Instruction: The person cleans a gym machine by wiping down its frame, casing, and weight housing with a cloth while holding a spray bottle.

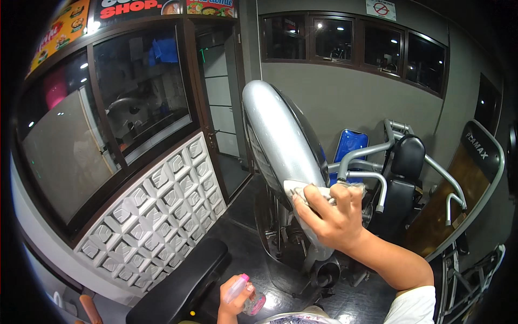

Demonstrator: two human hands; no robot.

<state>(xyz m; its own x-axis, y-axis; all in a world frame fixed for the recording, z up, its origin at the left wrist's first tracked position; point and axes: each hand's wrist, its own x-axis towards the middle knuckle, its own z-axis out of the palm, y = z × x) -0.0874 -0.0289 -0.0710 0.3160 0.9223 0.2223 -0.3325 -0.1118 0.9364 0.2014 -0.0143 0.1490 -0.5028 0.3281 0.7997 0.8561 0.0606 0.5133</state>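
My right hand [334, 218] is closed on a crumpled pale cloth [297, 189], pressed against the lower part of a glossy silver machine cover [279, 133]. The cover is long, rounded and tilted, with a dark side edge. Low in the view, my left hand [234, 297] grips a clear spray bottle [255, 304] with a pink-tipped, translucent spray head. The bottle is held away from the machine, near a black padded bench [182, 279]. The cloth's far side and part of the bottle are hidden by my fingers.
A gym machine with a black seat [408, 158] and grey bars stands at the right, beside a framed panel [445, 190]. A blue pad [350, 148] leans behind. At the left are a white patterned wall panel [162, 214], windows and a glass door [220, 93]. The floor [279, 301] is dark.
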